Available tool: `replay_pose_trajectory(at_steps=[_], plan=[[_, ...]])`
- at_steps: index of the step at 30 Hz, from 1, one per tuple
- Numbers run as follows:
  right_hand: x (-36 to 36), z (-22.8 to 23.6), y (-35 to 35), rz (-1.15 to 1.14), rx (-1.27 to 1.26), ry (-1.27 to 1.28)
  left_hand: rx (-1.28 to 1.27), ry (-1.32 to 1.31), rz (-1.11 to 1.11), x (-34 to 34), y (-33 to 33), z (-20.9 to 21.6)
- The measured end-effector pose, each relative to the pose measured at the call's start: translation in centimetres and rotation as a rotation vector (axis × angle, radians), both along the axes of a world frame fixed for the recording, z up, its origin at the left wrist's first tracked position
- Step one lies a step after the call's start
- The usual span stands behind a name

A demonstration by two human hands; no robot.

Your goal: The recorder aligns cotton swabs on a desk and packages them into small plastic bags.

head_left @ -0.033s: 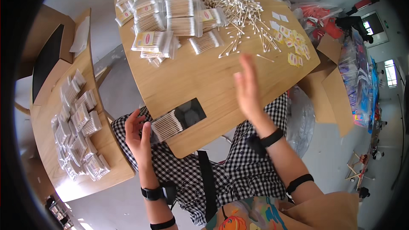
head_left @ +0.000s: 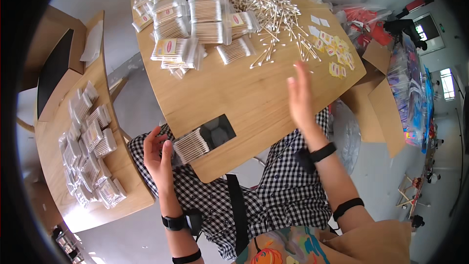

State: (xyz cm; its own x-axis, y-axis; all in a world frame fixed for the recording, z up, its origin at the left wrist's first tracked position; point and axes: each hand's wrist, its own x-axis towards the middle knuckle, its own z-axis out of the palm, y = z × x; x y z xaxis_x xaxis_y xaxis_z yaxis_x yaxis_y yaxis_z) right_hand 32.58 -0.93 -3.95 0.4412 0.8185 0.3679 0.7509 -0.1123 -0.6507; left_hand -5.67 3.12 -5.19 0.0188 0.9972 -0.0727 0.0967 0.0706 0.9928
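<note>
Swabs (head_left: 190, 146) slantwise, white tips (head_left: 205, 140) toward upper right

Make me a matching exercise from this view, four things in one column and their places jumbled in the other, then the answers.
Things
1. Left hand
2. Loose cotton swabs
3. Yellow-and-white cards
4. Checkered cloth

Places
A. Scattered near the right edge of the main table
B. Over the person's lap
C. Beside the neat row of swabs at the main table's near left corner
D. Heaped at the far side of the main table

Right pairs: 1-C, 2-D, 3-A, 4-B
</note>
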Motion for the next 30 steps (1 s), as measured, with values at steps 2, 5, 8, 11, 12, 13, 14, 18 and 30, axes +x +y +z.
replay_pose_trajectory(at_steps=[2, 5, 8, 11, 12, 13, 14, 18, 30], plan=[[13.4, -2.4, -3.7, -0.197, -0.067, -0.379, 0.033, -0.002, -0.051, 1.7, 0.3, -0.7], [25.2, -2.2, -8.1, -0.365, -0.180, -0.212, 0.013, 0.047, -0.119, 2.1, 0.6, -1.5], [26.6, -2.8, -6.6, -0.442, -0.166, 0.053, 0.076, 0.072, -0.063, 1.2, 0.8, -1.4], [30.6, -3.2, -7.7, -0.391, -0.165, 0.162, 0.072, 0.106, -0.069, 1.5, 0.8, -1.7], [31.3, -3.3, -7.7, -0.385, -0.169, 0.162, 0.075, 0.113, -0.068, 1.8, 0.8, -1.7], [32.1, -3.4, -7.9, -0.381, -0.172, 0.160, 0.064, 0.124, -0.077, 2.1, 0.8, -1.5], [31.8, -3.8, -7.5, -0.402, -0.199, 0.141, 0.057, 0.128, -0.069, 1.8, 0.8, -1.4], [32.1, -5.3, -9.2, -0.587, -0.132, 0.129, 0.043, 0.108, -0.051, 1.7, 0.9, -1.8], [29.1, -2.2, -14.2, -0.519, 0.120, 0.919, -0.141, -0.009, -0.117, 2.7, 1.6, -1.7]])
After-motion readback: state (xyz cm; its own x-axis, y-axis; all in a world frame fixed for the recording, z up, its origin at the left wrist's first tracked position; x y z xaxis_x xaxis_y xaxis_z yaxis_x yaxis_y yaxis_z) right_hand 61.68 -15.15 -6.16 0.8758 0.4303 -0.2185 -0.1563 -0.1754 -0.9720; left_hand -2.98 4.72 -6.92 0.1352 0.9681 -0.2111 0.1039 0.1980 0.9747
